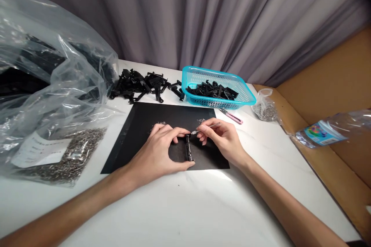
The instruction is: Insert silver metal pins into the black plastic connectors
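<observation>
My left hand (162, 150) grips a narrow black plastic part (189, 149) by its two ends, thumb at the near end and fingertips at the far end. Between the fingers of my right hand (218, 135) is a slim tool that looks like tweezers (216, 125), its tip close to the far end of the part. Whether the tip touches the part I cannot tell. Under both hands lies a black mat (121, 150). Small metal pieces (200, 121) sit in a little pile beyond my right fingers, and another pile (158, 124) is partly hidden behind my left hand.
Behind the mat are a heap of black plastic parts (142, 83) and a blue basket (249, 98) holding more. Pink-handled snips (232, 116) lie before it. Bags of metal pieces stand left (72, 162) and right (266, 109). A plastic bottle (324, 133) lies by the cardboard (333, 73).
</observation>
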`<state>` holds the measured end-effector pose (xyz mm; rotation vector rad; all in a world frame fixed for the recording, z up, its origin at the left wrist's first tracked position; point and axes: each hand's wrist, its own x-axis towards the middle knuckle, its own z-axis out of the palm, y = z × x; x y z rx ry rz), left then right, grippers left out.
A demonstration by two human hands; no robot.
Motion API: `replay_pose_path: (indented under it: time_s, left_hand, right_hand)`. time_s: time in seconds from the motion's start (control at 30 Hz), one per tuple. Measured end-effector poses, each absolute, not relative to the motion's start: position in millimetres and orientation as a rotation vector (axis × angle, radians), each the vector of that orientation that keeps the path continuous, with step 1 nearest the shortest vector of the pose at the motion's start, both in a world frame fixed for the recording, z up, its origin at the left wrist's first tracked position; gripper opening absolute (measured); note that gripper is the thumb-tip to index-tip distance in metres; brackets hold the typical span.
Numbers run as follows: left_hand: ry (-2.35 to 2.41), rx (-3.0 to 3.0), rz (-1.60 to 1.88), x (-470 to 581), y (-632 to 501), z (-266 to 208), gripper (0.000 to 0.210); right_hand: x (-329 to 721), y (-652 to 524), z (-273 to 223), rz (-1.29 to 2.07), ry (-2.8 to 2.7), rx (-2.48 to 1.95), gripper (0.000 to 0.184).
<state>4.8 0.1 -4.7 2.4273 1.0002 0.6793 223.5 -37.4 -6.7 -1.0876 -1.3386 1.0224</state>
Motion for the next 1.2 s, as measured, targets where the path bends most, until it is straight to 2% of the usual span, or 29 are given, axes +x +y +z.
replay_pose_path:
  time_s: [0.2, 0.87, 1.0, 1.07, 1.2]
  left_hand:
    - [1.014, 2.418, 0.657, 5, 0, -2, 0.063]
    - [0.960, 2.412, 0.697, 6, -1, 0, 0.064]
    - [0.960, 2.411, 0.711, -4, 6, 12, 0.063]
    - [1.048, 2.375, 0.842, -11, 16, 21, 0.061]
    - [1.160, 2.093, 1.182, -23, 39, 34, 0.059]
  right_hand:
    - [222, -37, -6, 1.065, -1.366, -1.070, 0.025]
    - [218, -43, -7, 0.967, -1.471, -1.115, 0.030]
    - [217, -41, -6, 0.619, -1.437, -1.167, 0.034]
    - [216, -40, -6, 0.414, -1.498, -1.209, 0.038]
    - [205, -41, -10, 0.338, -1.800, -1.211, 0.032]
